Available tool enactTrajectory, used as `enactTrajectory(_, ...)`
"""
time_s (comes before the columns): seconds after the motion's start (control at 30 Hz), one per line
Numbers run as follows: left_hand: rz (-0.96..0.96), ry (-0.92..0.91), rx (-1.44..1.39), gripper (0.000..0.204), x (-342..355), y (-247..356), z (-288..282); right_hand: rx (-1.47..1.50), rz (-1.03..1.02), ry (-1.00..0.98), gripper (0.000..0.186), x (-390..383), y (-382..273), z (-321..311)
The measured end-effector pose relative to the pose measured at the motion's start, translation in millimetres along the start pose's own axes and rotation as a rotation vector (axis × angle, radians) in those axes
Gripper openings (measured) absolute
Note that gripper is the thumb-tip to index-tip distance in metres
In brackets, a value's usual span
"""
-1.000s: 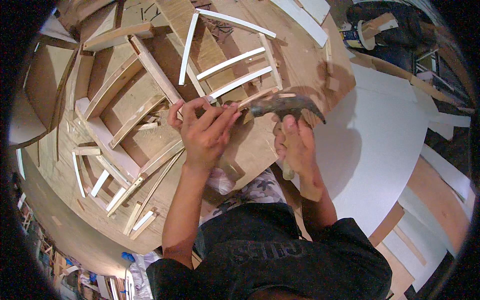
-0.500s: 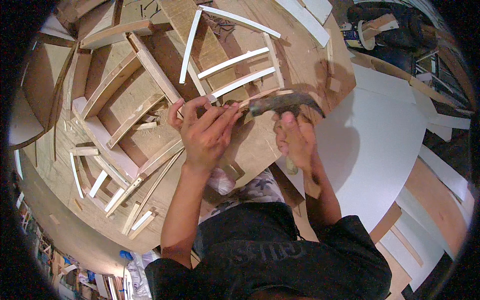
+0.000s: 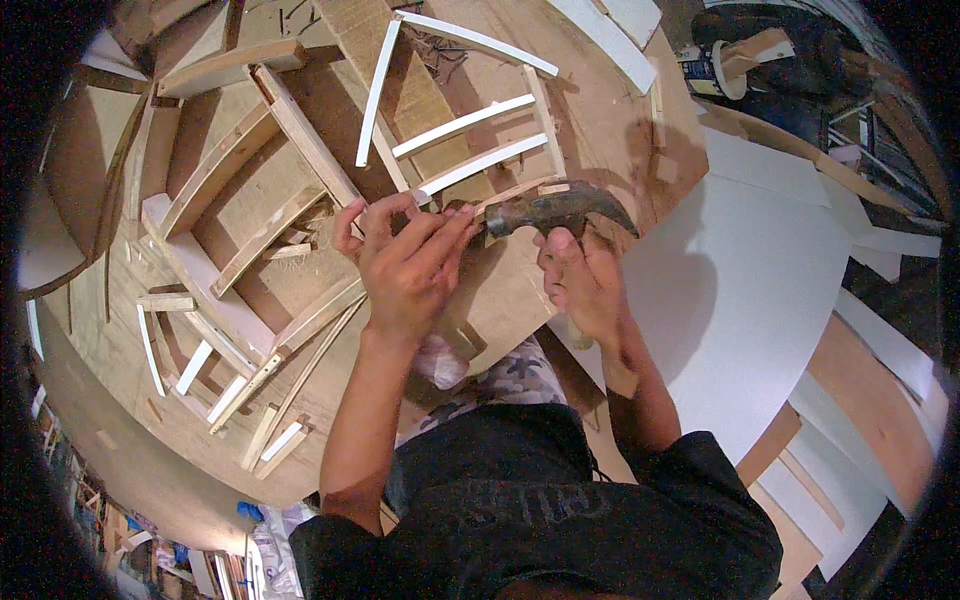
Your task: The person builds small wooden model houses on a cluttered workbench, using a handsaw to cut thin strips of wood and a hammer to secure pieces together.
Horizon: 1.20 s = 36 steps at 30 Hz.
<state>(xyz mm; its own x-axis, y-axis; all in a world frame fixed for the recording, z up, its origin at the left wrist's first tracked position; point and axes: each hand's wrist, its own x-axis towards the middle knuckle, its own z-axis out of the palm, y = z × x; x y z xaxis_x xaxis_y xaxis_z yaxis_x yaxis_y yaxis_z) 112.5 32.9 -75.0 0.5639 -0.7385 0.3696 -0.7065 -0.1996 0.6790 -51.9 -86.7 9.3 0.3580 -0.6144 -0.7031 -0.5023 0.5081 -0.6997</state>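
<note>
My right hand (image 3: 585, 280) is wrapped round the handle of a claw hammer (image 3: 555, 208). The hammer's face is right by the fingertips of my left hand (image 3: 405, 270), its claw pointing right. The left hand's fingers are pinched together at the near end of a small wooden frame; whatever they pinch is too small to make out. White strips (image 3: 484, 166) cross this frame, and a thin wood strip (image 3: 520, 190) runs behind the hammer head.
A larger wooden frame (image 3: 312, 140) with curved slats lies on the left of the wooden tabletop (image 3: 510, 290). Loose nails (image 3: 440, 60) are scattered at the back. A white panel (image 3: 760, 270) fills the right side. Short offcuts (image 3: 285, 445) lie at the near left.
The hammer in my right hand has shifted slightly left, its face now closer to the left fingertips. My left hand keeps its place and pinch.
</note>
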Motion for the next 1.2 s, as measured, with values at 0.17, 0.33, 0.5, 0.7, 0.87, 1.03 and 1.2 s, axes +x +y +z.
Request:
enactTrajectory(0.17,-0.009,0.008,0.002,0.027,-0.6,0.6,-0.8,0.176,-0.011,0.101,0.033,1.2,0.8,-2.1)
enactTrajectory(0.33,-0.012,0.002,0.004,0.027,2.5,2.0,-2.1,0.143,-0.042,0.119,0.026,6.8,14.4,-8.7)
enactTrajectory(0.5,-0.016,-0.008,0.007,0.027,-1.1,0.4,0.4,0.087,0.083,0.035,0.023,-1.6,5.8,-6.1)
enactTrajectory(0.7,-0.024,0.001,-0.02,0.024,2.2,1.6,-1.4,-0.268,-0.324,0.394,0.035,-5.9,26.2,-16.5)
enactTrajectory(0.87,-0.022,0.001,-0.008,0.024,2.5,-0.6,-3.3,-0.804,-0.688,0.189,0.05,-38.1,2.7,-8.9)
enactTrajectory(1.03,-0.02,-0.028,-0.017,0.024,2.6,-2.5,-4.2,-0.669,-0.624,0.031,0.072,-53.6,1.1,16.4)
enactTrajectory(1.2,-0.04,-0.005,-0.015,0.02,2.2,1.0,-3.2,-0.724,-0.605,0.047,0.057,-56.0,-7.7,26.5)
